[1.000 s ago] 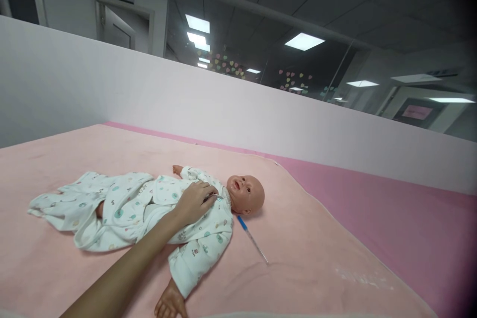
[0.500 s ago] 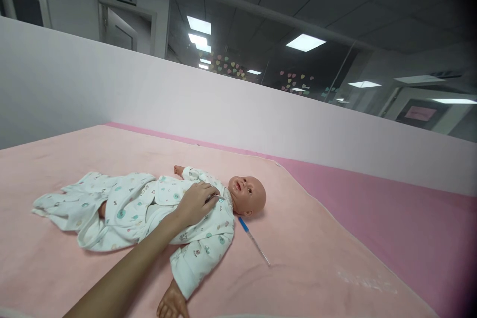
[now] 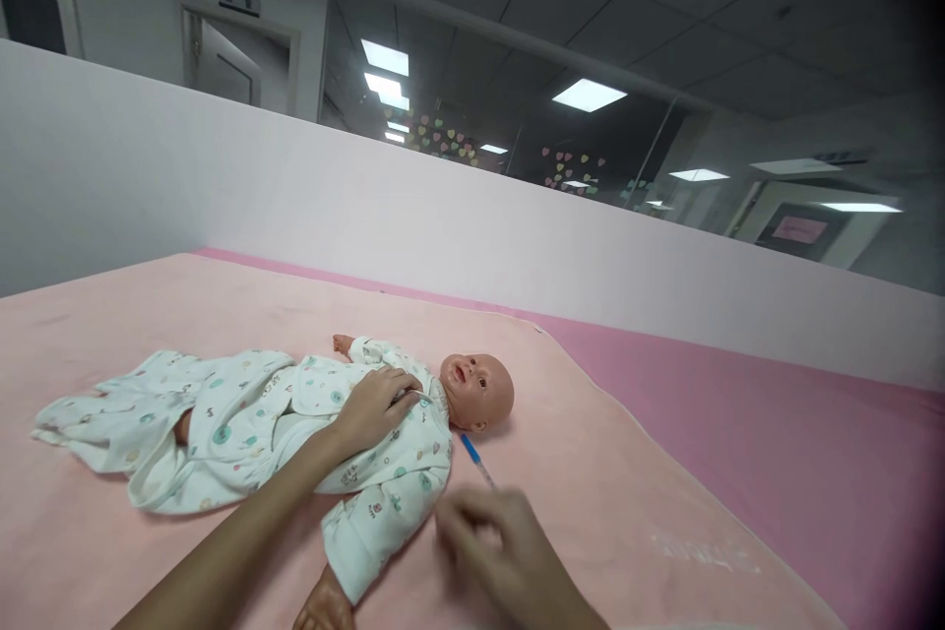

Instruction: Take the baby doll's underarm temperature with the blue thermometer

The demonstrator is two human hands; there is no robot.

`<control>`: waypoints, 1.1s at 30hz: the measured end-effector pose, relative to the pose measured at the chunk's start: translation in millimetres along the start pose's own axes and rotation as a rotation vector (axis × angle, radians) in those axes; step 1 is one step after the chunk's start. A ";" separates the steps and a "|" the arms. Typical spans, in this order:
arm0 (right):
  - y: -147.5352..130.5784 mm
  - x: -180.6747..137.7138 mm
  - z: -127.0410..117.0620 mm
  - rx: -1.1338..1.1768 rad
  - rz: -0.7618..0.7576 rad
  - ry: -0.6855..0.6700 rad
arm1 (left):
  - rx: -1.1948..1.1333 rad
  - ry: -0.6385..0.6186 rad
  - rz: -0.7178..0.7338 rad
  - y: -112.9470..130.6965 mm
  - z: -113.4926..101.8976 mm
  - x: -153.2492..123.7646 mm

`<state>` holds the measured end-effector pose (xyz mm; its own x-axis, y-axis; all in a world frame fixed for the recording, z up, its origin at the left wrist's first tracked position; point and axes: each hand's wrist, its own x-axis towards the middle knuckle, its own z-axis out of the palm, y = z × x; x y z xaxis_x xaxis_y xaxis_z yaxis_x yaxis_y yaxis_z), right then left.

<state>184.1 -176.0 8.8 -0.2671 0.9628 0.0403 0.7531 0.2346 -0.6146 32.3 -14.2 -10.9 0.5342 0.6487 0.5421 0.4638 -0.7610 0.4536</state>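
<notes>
A bald baby doll (image 3: pixel 479 392) lies on its back, its head to the right. It wears a white shirt (image 3: pixel 403 472) with a small green print, and matching trousers (image 3: pixel 228 423). My left hand (image 3: pixel 376 406) rests on the doll's chest, fingers curled at the shirt's front edge near the neck. Beside the doll's shoulder lies a thin glass thermometer (image 3: pixel 471 451) with a blue end; its lower part is hidden behind my right hand. That right hand (image 3: pixel 502 541) is smeared by motion, with bent fingers, and whether it touches the thermometer is unclear.
A pale pink blanket (image 3: pixel 627 522) covers the padded surface, with a darker pink pad (image 3: pixel 738 413) showing along the far and right side. A white panel (image 3: pixel 443 217) rises behind it. Beyond are a window with heart stickers and doors.
My right hand has come into view from below and covers the thermometer's lower part. My left hand stays on the doll's chest. The view has shifted slightly.
</notes>
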 end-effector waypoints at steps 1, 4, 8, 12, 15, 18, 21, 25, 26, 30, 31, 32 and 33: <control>2.3 26.4 -4.4 -0.010 -0.013 0.094 | -0.017 0.000 0.003 -0.7 0.0 0.0; 12.2 95.8 -5.5 -0.060 -0.241 0.511 | -0.068 0.004 -0.010 -3.6 1.1 0.2; 32.5 131.8 14.0 -0.176 -0.457 0.752 | -0.130 0.021 -0.069 -7.6 3.4 0.6; 48.7 128.6 29.8 -0.303 -0.645 0.864 | -0.244 -0.004 -0.097 -8.5 2.3 1.4; 51.5 127.5 33.0 -0.249 -0.573 0.953 | -0.348 -0.019 -0.130 -8.7 0.1 2.6; 50.9 129.6 33.8 -0.130 -0.472 1.019 | -0.457 -0.049 -0.142 -10.6 -0.5 3.9; 50.9 130.5 34.9 -0.068 -0.438 1.055 | -0.560 -0.058 -0.144 -12.8 0.7 4.1; 51.3 129.6 36.3 -0.059 -0.424 1.032 | -0.457 -0.008 -0.154 -10.0 0.2 2.0; 51.1 129.1 36.4 -0.061 -0.422 1.021 | -0.388 -0.002 -0.146 -8.1 -0.6 1.4; 48.7 126.0 35.5 -0.014 -0.423 0.989 | -0.200 -0.020 -0.108 -1.5 -3.9 0.2; 48.1 125.0 35.0 0.015 -0.427 0.968 | -0.188 -0.028 -0.106 -0.8 -4.2 0.2; 47.5 124.3 34.6 0.049 -0.428 0.950 | -0.181 -0.033 -0.104 -0.5 -4.3 0.4; 47.2 123.7 34.2 0.084 -0.427 0.938 | -0.174 -0.036 -0.102 -0.6 -4.1 0.6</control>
<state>166.0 -50.4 -42.1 0.1008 0.5275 0.8435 0.6513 0.6060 -0.4568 29.4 -13.4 -7.9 0.5174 0.7198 0.4628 0.3895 -0.6796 0.6216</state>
